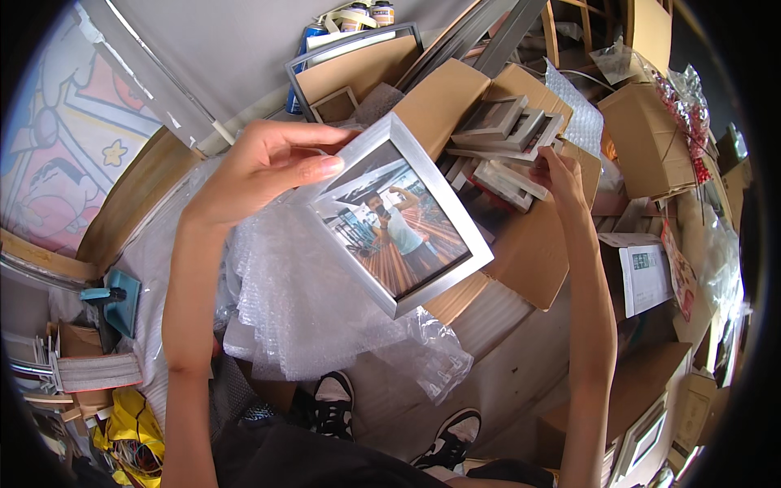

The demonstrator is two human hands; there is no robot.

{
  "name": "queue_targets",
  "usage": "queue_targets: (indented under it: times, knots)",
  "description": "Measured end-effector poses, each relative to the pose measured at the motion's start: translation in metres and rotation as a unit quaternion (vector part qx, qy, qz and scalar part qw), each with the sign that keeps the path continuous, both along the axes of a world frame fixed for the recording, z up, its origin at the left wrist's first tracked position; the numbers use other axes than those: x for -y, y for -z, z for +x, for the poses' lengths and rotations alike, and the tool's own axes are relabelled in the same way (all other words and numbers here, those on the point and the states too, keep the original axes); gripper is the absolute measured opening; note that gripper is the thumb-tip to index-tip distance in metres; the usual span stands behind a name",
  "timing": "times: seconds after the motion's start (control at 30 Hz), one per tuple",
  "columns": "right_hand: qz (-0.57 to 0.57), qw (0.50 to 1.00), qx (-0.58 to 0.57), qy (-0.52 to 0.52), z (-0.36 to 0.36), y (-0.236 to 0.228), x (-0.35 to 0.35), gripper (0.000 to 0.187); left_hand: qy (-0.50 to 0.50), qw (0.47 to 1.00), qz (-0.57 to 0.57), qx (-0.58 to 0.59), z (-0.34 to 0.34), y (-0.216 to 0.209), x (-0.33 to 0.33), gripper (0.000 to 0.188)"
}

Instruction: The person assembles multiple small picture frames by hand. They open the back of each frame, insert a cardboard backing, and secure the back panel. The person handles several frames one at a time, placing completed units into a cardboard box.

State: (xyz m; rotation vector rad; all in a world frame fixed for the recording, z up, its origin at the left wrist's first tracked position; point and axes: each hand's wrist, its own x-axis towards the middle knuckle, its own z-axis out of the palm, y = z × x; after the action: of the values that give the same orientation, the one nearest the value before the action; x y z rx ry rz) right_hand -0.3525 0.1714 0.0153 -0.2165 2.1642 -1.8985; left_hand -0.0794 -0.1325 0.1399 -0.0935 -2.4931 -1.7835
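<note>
My left hand (264, 167) grips a silver picture frame (480, 248) by its upper left side, thumb on the front. The frame is tilted in the air and holds a photo (399, 228) of a person with one arm raised. Over an open cardboard box (529, 256), my right hand (563, 175) is closed at the corner of a pale picture frame (512, 148) in a stack. More frames (504, 183) lie loosely below that stack inside the box. My right fingertips are partly hidden.
Bubble wrap (285, 293) spreads under the held frame. A dark-rimmed frame (358, 69) leans on the wall behind. Cardboard boxes (647, 134) and a white package (645, 272) stand at right. A yellow bag (130, 431) and blue dustpan (122, 302) are at left. My shoes (333, 398) are below.
</note>
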Motion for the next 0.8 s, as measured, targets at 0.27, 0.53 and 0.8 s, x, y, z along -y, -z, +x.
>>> queue_targets:
  times: [0.27, 0.53, 0.8]
  knots:
    - [0.018, 0.999, -0.036, -0.018, 0.010, 0.019, -0.011, 0.032, 0.116, 0.966, 0.195, -0.123, -0.011, 0.053, 0.026, 0.034]
    - [-0.035, 0.999, -0.037, -0.017, 0.013, 0.039, -0.026, 0.034, 0.385, 0.755, 0.498, -0.186, -0.034, 0.079, 0.020, 0.031]
    - [-0.015, 0.999, -0.038, -0.029, 0.021, 0.031, -0.018, 0.034, 0.334, 0.766, 0.517, -0.187, 0.006, 0.074, 0.007, 0.031]
